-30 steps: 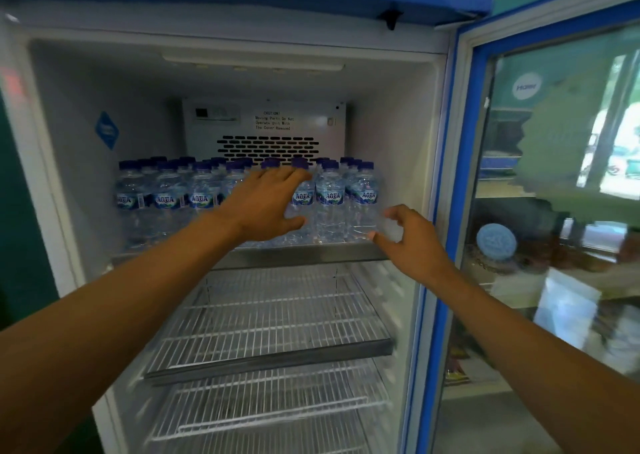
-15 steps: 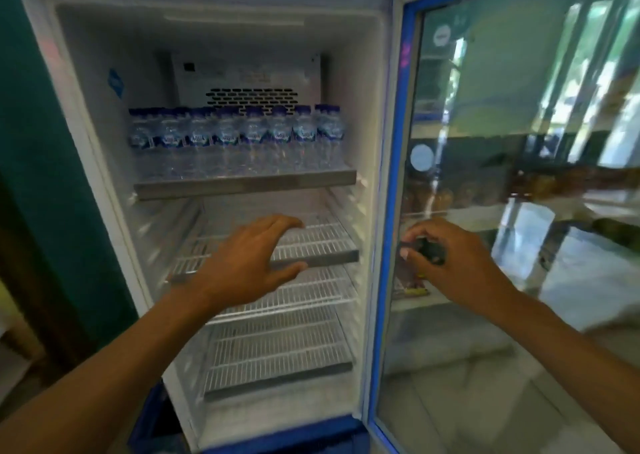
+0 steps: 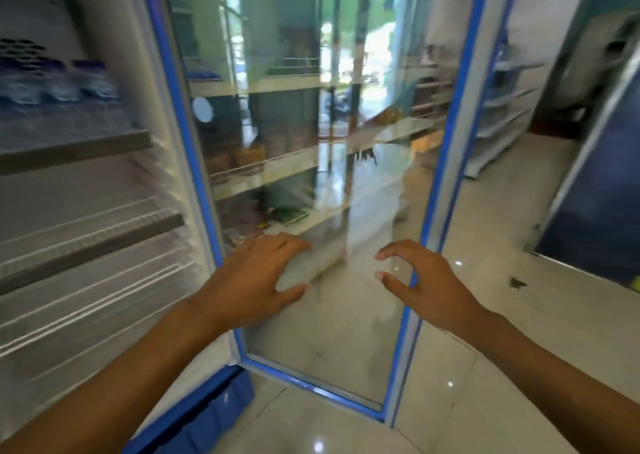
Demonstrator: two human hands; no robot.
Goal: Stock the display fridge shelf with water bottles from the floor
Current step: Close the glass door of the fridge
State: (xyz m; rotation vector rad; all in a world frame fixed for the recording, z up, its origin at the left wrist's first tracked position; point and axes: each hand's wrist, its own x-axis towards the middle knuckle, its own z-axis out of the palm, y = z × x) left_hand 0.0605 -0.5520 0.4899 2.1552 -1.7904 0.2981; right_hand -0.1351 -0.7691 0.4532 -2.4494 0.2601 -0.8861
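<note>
- Both arms reach out; the left hand [image 3: 258, 277] and right hand [image 3: 420, 280] hang with loosely curled fingers, holding nothing.
- Behind them stands the open glass door [image 3: 311, 142].
- Blurred water bottles [image 3: 59, 81] sit on the fridge shelf [image 3: 76, 148], up left of the left hand.

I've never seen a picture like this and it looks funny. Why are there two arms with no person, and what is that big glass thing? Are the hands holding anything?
The camera sits on a person's head and looks forward and down, so you see only their own arms reaching out, as if you were them. The left hand and the right hand are both empty, with their fingers spread loosely in the air. The big glass thing is the fridge door, with a blue frame, swung open; you can see the shop through it and reflected in it. On the left is the inside of the fridge. Its top shelf holds water bottles with blue caps, blurry here. The wire shelves below hold no bottles. Underneath is a shiny floor.
</note>
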